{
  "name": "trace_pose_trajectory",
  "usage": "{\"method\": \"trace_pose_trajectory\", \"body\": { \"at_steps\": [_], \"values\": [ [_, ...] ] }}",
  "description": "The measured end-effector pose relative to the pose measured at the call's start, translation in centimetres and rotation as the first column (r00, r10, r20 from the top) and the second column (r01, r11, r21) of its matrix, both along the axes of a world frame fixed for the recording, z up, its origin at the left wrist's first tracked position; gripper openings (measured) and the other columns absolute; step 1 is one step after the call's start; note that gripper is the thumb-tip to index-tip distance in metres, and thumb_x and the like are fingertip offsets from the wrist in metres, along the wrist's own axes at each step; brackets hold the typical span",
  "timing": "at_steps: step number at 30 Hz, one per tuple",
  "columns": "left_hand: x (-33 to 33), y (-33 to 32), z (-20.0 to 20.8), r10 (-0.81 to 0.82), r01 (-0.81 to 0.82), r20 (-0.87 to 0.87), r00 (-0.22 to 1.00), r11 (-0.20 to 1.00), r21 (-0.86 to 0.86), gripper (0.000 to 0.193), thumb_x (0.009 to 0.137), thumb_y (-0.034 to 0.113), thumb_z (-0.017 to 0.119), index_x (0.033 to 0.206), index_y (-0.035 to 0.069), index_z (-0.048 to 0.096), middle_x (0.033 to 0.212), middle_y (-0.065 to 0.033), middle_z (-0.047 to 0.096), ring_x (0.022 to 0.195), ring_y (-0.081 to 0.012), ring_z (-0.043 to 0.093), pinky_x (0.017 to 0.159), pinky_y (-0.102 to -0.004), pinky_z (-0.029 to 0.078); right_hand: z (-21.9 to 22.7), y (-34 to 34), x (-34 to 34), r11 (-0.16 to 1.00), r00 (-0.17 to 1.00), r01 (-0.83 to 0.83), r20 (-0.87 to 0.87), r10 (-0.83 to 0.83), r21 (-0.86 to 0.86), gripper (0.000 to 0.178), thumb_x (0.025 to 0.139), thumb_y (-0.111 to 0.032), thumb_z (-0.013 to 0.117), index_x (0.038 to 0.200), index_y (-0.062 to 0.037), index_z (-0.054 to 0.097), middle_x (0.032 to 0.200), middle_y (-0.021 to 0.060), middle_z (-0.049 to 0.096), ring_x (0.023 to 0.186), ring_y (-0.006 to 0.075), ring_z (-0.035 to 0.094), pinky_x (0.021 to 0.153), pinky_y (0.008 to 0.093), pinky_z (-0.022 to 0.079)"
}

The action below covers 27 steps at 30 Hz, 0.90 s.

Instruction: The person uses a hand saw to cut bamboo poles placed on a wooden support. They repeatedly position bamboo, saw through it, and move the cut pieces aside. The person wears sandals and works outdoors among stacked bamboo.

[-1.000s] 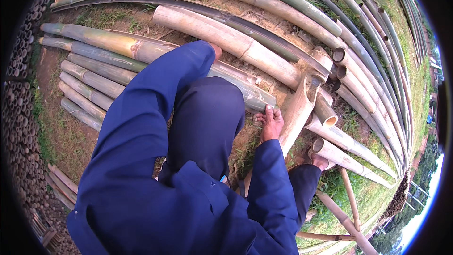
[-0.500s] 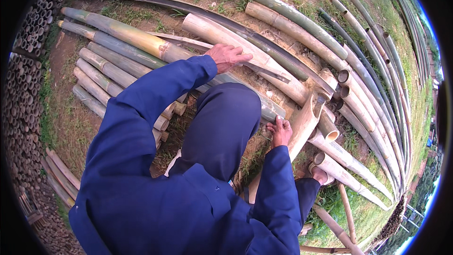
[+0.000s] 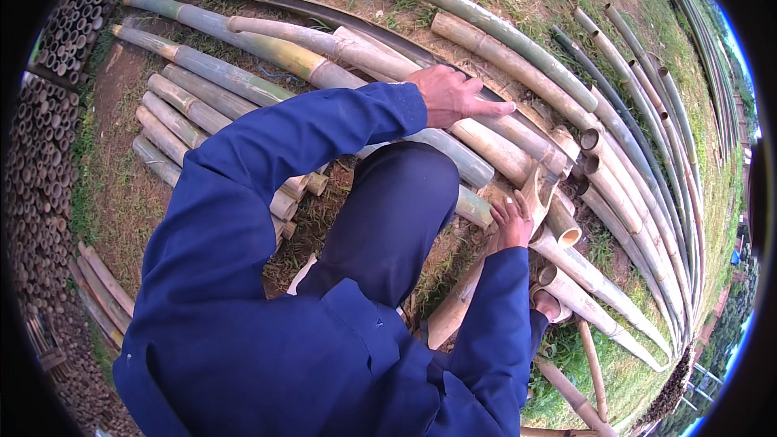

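Left hand: the left hand (image 3: 450, 95) was stretched forward over the bamboo, palm down and fingers extended, lying flat on a split pale bamboo pole (image 3: 494, 146); it was opened out, not clenched around anything
Right hand: the right hand (image 3: 511, 222) was lower and nearer the body, its fingers curled against the edge of a split bamboo piece (image 3: 541, 186); whether it fully clasped the piece could not be told
Split bamboo piece: it stood tilted, its hollow pale inside facing up, just beside the cut ends of the round poles (image 3: 587, 142) on the right
Pale bamboo pole: it lay slanting from upper left to lower right, across the person's raised knee (image 3: 405, 194) in dark blue trousers
Green poles: a row of shorter green bamboo poles (image 3: 186, 105) lay side by side on the left, on bare earth and grass
Long poles: long thin bamboo stems (image 3: 647, 113) curved along the right
Stack: cut bamboo ends (image 3: 40, 154) were piled at the far left rim
Sleeves: both arms wore blue sleeves (image 3: 267, 154)
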State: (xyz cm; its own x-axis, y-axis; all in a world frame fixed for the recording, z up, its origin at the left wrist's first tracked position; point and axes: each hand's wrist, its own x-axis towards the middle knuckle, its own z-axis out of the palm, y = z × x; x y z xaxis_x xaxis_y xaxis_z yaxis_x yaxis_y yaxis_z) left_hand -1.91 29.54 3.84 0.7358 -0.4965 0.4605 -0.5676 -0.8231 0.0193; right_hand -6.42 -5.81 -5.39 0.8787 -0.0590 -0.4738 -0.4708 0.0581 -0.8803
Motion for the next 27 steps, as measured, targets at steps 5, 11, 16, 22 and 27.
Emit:
{"method": "trace_pose_trajectory", "body": {
  "at_steps": [5,11,16,22,27],
  "values": [
    [-3.7,5.1,0.4,0.19,-0.16,-0.24,0.952,0.978,0.136,0.068,0.097,0.058,0.055,0.158,0.039,0.033,0.088,-0.0137,0.065,0.071,-0.033,0.071,0.059,-0.0451,0.059,0.2,-6.0,-4.6,0.996,0.998,0.069,0.001,-0.069,-0.062,0.034,0.098,-0.025,0.071,0.112,0.0058,0.064,0.101,0.0181,0.072,0.082,0.0231,0.073,0.066,0.0289,0.058],
    [-14.7,11.8,-1.6,0.376,-0.272,-0.498,0.782,0.924,0.271,0.069,0.096,0.066,0.049,0.156,0.033,0.038,0.091,-0.0103,0.063,0.079,-0.0332,0.069,0.065,-0.048,0.054,-2.1,-11.7,-15.7,0.946,0.989,0.135,-0.018,-0.146,-0.296,0.018,0.096,-0.015,0.068,0.104,0.0017,0.07,0.061,0.0032,0.059,0.046,0.0103,0.051,0.043,0.0245,0.041],
    [-17.9,10.6,-6.4,0.432,-0.311,-0.57,0.699,0.901,0.302,0.064,0.1,0.069,0.041,0.155,0.035,0.04,0.094,-0.0146,0.069,0.082,-0.0371,0.071,0.068,-0.049,0.055,-2.2,-12.9,-19.2,0.958,0.999,0.043,-0.004,-0.046,-0.285,0.024,0.098,-0.009,0.062,0.117,0.0037,0.068,0.087,0.009,0.072,0.058,0.0117,0.062,0.053,0.0241,0.05],
    [-9.5,5.9,0.3,0.265,-0.278,-0.31,0.913,0.961,0.001,0.066,0.099,0.073,0.037,0.149,0.031,0.048,0.095,-0.016,0.07,0.083,-0.0377,0.072,0.069,-0.0504,0.059,5.0,-8.3,-15.7,0.911,0.983,0.024,0.176,0.053,-0.412,0.031,0.097,-0.011,0.066,0.125,0.003,0.067,0.099,0.0087,0.071,0.076,0.0135,0.065,0.069,0.0272,0.053],
    [-3.2,-5.3,7.7,-0.043,0.035,-0.218,0.975,0.999,-0.037,0.061,0.096,0.07,0.049,0.138,0.027,0.057,0.093,-0.0143,0.071,0.078,-0.0366,0.072,0.066,-0.0489,0.058,16.0,-2.2,-14.0,0.621,0.704,0.388,0.654,0.278,-0.681,0.077,0.084,-0.011,0.078,0.153,-0.0075,0.044,0.142,0.0169,0.054,0.124,0.0287,0.056,0.1,0.0411,0.047]
  ]
}}
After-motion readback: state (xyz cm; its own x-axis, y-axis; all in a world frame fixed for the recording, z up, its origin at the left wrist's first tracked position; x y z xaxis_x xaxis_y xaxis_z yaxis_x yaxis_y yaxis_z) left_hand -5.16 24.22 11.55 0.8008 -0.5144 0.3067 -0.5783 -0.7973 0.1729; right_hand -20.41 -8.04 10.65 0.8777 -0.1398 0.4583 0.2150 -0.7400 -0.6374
